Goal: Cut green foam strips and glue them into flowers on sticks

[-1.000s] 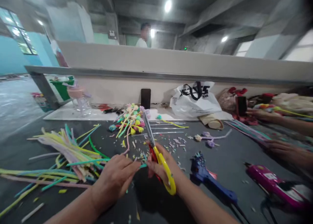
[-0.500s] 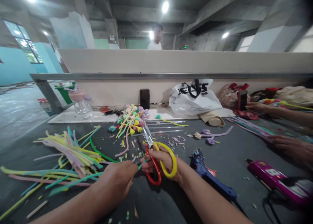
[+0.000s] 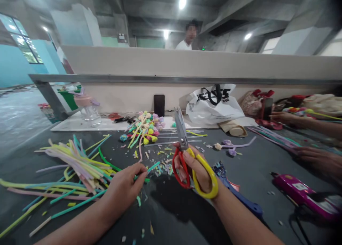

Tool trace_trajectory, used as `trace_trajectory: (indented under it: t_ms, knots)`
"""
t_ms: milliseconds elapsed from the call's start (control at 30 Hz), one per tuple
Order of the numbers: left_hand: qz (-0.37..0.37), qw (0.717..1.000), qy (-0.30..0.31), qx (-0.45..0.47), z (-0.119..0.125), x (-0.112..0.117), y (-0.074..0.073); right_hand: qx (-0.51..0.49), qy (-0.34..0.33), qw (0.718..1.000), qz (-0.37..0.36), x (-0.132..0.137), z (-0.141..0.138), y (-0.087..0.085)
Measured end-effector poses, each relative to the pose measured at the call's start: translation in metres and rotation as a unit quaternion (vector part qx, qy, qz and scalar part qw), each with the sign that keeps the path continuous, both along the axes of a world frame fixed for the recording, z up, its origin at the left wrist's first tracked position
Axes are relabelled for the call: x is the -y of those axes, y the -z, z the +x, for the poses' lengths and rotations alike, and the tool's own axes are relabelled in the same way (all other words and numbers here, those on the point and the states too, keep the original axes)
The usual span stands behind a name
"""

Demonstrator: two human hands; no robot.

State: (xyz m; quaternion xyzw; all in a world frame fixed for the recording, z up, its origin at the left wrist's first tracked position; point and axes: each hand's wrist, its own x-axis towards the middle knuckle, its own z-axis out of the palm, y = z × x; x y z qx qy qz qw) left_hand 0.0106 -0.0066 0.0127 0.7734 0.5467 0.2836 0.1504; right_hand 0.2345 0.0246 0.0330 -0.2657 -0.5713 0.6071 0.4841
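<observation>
The person's left grip (image 3: 125, 184) is pinching a teal stem (image 3: 154, 165) between thumb and fingers, leaving its tip sticking out, probably to keep that end exposed. The right grip (image 3: 199, 170) is closing around the red and yellow handles of the scissors (image 3: 183, 142), whose blades are pointing away, seemingly clear of the other hand. Beyond, coloured snippets (image 3: 160, 169) are littering the dark tabletop (image 3: 168, 225); a loose stem bundle (image 3: 74, 163) is lying leftward, likely for easy reach.
</observation>
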Motion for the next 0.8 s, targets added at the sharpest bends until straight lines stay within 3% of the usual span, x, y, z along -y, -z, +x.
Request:
trace_trajectory:
  t_ms: [167, 333, 467, 567, 700, 800]
  knots:
    - [-0.006, 0.999, -0.016, 0.051, 0.002, -0.003, 0.001, -0.015, 0.008, 1.000, 0.016, 0.001, -0.015, 0.001]
    - [-0.016, 0.990, -0.053, 0.127, -0.001, -0.005, 0.005, -0.039, -0.010, 0.998, -0.041, 0.015, -0.033, -0.030]
    - [-0.056, 0.967, -0.069, 0.238, -0.001, -0.001, -0.001, 0.070, -0.002, 0.996, -0.046, 0.046, -0.032, -0.046]
    - [-0.063, 0.953, -0.071, 0.289, 0.000, 0.002, -0.011, 0.200, 0.031, 0.977, -0.069, 0.075, -0.020, -0.037]
    - [-0.061, 0.934, -0.082, 0.342, 0.000, 0.004, -0.018, 0.295, 0.015, 0.949, -0.113, 0.099, -0.005, -0.016]
    - [-0.069, 0.933, -0.079, 0.344, 0.001, 0.006, -0.019, 0.361, 0.009, 0.932, -0.038, 0.102, -0.005, -0.011]
